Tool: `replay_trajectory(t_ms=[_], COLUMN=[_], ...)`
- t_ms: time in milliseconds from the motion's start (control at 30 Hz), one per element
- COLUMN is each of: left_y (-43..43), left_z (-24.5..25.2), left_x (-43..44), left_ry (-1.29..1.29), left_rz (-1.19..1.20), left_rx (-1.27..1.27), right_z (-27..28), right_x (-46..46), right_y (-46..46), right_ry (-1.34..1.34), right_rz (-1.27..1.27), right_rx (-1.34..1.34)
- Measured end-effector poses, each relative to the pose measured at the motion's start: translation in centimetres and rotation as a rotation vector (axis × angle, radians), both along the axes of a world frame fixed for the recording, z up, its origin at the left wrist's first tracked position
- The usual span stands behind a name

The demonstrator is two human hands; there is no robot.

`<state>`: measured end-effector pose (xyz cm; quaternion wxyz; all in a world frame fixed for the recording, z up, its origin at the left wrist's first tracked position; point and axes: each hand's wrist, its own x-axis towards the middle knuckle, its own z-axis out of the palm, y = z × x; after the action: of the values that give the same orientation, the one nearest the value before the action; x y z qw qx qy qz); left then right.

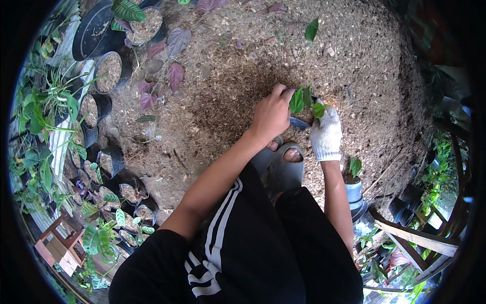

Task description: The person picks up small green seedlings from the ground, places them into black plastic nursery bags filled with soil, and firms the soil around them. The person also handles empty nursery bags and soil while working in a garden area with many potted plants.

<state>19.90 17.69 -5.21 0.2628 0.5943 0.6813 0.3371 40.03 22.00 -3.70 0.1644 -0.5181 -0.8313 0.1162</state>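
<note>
A small dark plant pot [300, 122] stands on the ground just beyond my feet, partly covered by my hands. Green heart-shaped leaves of a young plant [297, 101] rise from it. My right hand [327, 131], in a white knitted glove, grips the pot's right side, with one leaf over its thumb area. My bare left hand [270, 114] is at the pot's left side, fingers bent at the rim. Its thumb and fingertips are mostly hidden, so I cannot tell whether it grips the rim or touches the soil.
Loose woody soil [228, 87] surrounds the pot. My grey clogs [286, 167] are close behind it. A potted seedling [353, 188] stands by my right forearm. Filled black pots [110, 72] line the left side, near trailing purple leaves [175, 76]. A wooden frame [417, 235] is at the lower right.
</note>
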Motion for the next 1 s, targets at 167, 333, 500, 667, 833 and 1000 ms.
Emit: replay_trajectory(t_ms=[167, 333, 500, 667, 833, 1000], left_y=[0.0, 0.0, -0.3, -0.6, -1.3, -4.1], left_z=[-0.3, -0.6, -1.2, 0.8, 9.1, 18.4], left_x=[0.1, 0.3, 0.3, -0.9, -3.2, -5.8], left_ry=[0.004, -0.014, -0.037, 0.010, -0.059, -0.014], left_rz=[-0.032, -0.020, 0.004, 0.105, -0.017, -0.090], left_rx=[-0.067, -0.060, -0.028, 0.324, 0.676, 1.027], right_z=[0.6, 0.4, -0.6, -2.0, -5.5, -7.9], right_x=[-0.2, -0.1, 2.0, 5.6, 8.3, 9.1], right_y=[-0.3, 0.3, 2.3, 4.9, 3.7, 2.8], right_ry=[0.006, 0.098, 0.214, -0.148, -0.157, -0.175], right_rz=[0.000, 0.056, -0.183, -0.380, -0.333, -0.279], right_rx=[-0.112, -0.021, 0.050, -0.173, -0.285, -0.139])
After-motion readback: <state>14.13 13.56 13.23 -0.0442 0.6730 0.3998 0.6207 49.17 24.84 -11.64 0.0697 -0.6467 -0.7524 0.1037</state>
